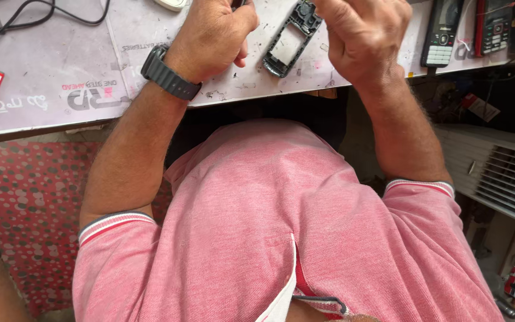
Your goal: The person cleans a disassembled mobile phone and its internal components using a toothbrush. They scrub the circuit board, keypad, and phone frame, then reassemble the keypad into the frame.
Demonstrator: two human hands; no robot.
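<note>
Near the top centre of the frame, an empty dark phone frame (288, 40) lies on the pale worktable (49, 71), between the two hands. Just left of it, the left hand (213, 39), with a dark wristwatch (168, 74), is curled around a thin dark tool (239, 3), mostly hidden. At its right, the right hand (362, 39) hangs with fingers bent inward; whether it holds anything cannot be told. Two keypad phones (442, 33) lie at upper right.
</note>
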